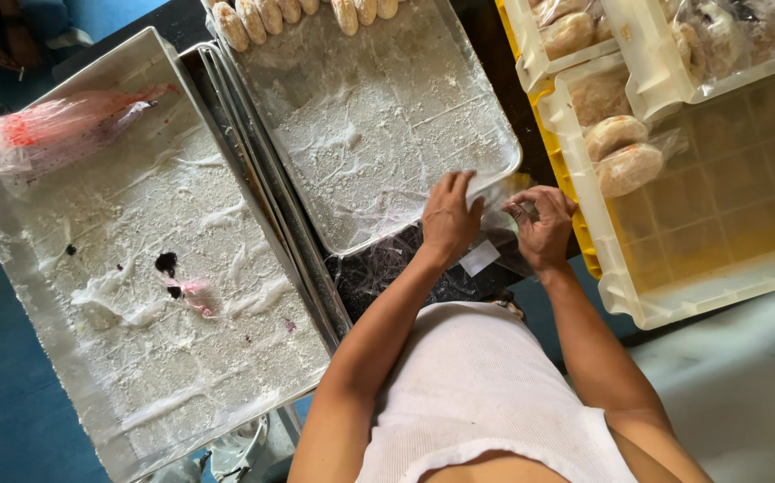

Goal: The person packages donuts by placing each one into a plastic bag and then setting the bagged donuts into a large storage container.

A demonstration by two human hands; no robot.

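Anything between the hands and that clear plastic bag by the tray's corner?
Nothing visible. The left hand and right hand are both already on the clear plastic bag, pinching it at the near corner of the floured metal tray. The yellow crate sits beside the right hand, not between.

A large metal tray (227,376) dusted with flour and marked by dark purple stains lay at nine o'clock, with a crumpled clear plastic bag (48,134) smeared red resting on its far corner at ten o'clock. At twelve o'clock sat a second floured tray (459,98), a row of pale dough pieces (267,16) lined along its far edge. At two to three o'clock stood pale plastic crates (727,286) over a yellow one, holding round bagged buns (624,154).
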